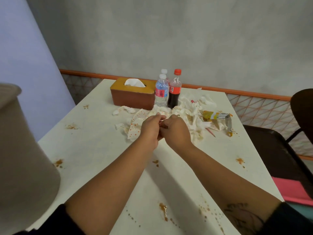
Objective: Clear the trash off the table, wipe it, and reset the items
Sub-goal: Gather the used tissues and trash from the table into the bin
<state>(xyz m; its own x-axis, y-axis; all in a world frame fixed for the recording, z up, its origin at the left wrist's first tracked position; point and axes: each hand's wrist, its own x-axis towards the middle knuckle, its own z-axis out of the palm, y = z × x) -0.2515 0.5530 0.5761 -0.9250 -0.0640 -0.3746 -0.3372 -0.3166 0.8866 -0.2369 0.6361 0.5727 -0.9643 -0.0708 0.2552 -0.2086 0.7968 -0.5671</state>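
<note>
Your L hand (151, 128) and R hand (177, 130) meet over mid-table (94, 150), touching, fingers of both curled inward. A small dark bit shows where they meet. Can't tell which hand holds it, or if either does. Forearms bare, dark sleeves at bottom of view.

Just beyond the hands, toward far edge: dotted wrapper (135, 128), partly hidden behind your L hand. Crumpled tissues (194, 107) are heaped from centre toward far-right corner, some stained orange. Yellow packet (215, 115) lies near right edge, touching the heap. Thin red stick (210, 132) lies at the heap's near side.

Far edge, left of centre: tissue box (133, 97) w/ a sheet poking up. Just right of it: water bottle (161, 90), 2nd bottle (164, 71) behind it (mostly just its white cap shows), cola bottle (174, 92) w/ red cap. All upright, close together.

Brown-orange sauce spots (162, 207) are scattered over the table, heaviest at near edge. Off left edge: grey bin (25, 158). Off right edge: dark chair (271, 146), pink cloth (291, 189) near it.
</note>
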